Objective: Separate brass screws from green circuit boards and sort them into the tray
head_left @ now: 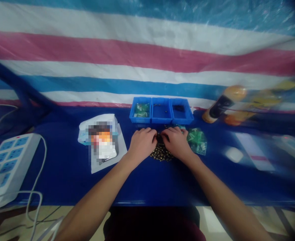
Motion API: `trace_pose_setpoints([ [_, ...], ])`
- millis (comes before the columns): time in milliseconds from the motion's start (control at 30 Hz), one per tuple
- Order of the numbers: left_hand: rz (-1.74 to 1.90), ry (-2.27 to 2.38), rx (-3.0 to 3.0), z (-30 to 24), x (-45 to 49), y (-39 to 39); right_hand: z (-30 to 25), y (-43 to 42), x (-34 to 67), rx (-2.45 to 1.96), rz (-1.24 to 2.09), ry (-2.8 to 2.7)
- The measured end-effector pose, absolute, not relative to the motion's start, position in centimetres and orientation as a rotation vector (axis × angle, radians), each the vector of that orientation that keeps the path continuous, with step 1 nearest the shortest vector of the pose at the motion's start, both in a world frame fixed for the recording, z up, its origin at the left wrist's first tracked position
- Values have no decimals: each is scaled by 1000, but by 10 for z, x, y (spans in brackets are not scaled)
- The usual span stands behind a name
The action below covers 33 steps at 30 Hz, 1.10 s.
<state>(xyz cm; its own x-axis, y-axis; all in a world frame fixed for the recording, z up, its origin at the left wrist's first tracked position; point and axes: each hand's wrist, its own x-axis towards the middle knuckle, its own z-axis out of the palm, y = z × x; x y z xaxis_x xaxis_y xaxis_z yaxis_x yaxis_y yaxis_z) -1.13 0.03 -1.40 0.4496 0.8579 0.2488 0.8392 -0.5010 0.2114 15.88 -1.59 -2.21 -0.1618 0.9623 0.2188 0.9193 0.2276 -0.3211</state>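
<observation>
A heap of small brass-coloured metal pieces, perhaps screws (161,153), lies on the blue table (147,187). My left hand (142,143) is at the heap's left edge, its fingers curled and the fingertips drawn together. Facing it from the right, my right hand (175,142) is also closed, with thumb and fingers pinched above the heap. The fingertips nearly meet, and whatever they grip is too small and hidden to name. Just right of my right hand is a clear bag with green contents (197,140).
Behind the hands stand a left blue bin (140,119) with green packets, a middle bin (162,120) with a few small pieces and a right bin (184,119) with dark items. Bottles (220,103) stand right; a power strip (14,164) and white packet (109,118) lie left.
</observation>
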Motion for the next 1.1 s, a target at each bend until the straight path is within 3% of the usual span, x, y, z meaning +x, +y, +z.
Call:
trace_pose_setpoints([
  [267, 525, 1537, 2610, -15, -9, 0, -22, -16, 159, -1724, 155, -2045],
  [667, 854, 1379, 2508, -4, -8, -1, -10, -12, 167, -1375, 724, -1701],
  [1100, 997, 1253, 2280, -3, -8, 1, 0, -14, 164, -1227, 914, -1511],
])
